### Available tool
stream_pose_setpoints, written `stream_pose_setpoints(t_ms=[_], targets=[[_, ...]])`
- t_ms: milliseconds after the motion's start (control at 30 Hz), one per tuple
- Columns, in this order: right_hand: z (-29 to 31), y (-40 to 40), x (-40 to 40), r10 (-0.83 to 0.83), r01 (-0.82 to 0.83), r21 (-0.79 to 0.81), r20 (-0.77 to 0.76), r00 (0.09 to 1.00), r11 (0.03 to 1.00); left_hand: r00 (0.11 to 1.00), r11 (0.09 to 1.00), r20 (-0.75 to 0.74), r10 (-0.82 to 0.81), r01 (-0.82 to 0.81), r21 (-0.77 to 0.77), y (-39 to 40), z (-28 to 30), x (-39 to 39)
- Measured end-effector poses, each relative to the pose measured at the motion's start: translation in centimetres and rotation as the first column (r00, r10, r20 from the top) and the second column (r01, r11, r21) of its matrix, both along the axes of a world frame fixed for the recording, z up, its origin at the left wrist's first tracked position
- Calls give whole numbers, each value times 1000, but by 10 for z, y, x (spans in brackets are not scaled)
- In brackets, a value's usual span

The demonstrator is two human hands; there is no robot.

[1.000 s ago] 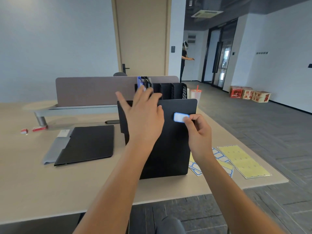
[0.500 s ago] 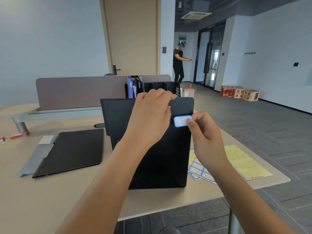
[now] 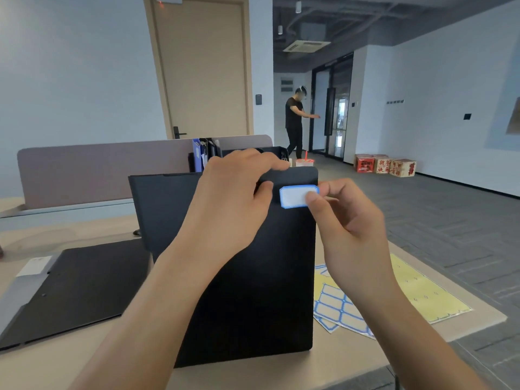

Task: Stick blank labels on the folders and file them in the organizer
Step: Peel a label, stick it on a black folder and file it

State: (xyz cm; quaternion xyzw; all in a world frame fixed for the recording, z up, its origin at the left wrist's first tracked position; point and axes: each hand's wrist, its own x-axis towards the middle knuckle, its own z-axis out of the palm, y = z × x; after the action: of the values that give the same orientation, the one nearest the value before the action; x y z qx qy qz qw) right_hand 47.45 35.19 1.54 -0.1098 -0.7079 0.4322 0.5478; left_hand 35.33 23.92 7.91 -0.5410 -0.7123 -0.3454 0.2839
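A black folder [image 3: 253, 291] stands upright on the desk in front of me. My left hand [image 3: 236, 198] grips its top edge, fingers curled over the rim. My right hand [image 3: 346, 220] pinches the right end of a blank white label with a blue border [image 3: 294, 197], held against the folder's upper right corner. Behind the folder stands the black file organizer [image 3: 277, 153], with a blue folder [image 3: 198, 156] and dark folders in its left slots. Sheets of blue-bordered labels [image 3: 337, 308] lie on the desk to the right.
A second black folder [image 3: 76, 288] lies flat at the left on a grey one. A yellow backing sheet [image 3: 422, 291] lies near the desk's right edge. A cup with a red straw [image 3: 304, 162] stands by the organizer. A person [image 3: 295, 119] walks in the corridor.
My left hand went from spread open above the folder to gripping its top edge. The folder and label came closer to me. The person in the background stepped into fuller view.
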Motion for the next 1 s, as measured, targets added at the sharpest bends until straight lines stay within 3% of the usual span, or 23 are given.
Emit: stream_pose_setpoints(t_ms=[433, 667, 1000], targets=[[12, 27, -52, 0, -2, 41, 38, 999, 999, 999, 998, -28, -46, 48, 48, 30, -7, -64], [11, 22, -58, 33, -35, 59, 31, 999, 998, 996, 973, -94, 6, 16, 231, 23, -24, -67], [11, 17, -71, 2, -2, 41, 1, 1000, 999, 997, 992, -36, -71, 74, 101, 22, -11, -85]])
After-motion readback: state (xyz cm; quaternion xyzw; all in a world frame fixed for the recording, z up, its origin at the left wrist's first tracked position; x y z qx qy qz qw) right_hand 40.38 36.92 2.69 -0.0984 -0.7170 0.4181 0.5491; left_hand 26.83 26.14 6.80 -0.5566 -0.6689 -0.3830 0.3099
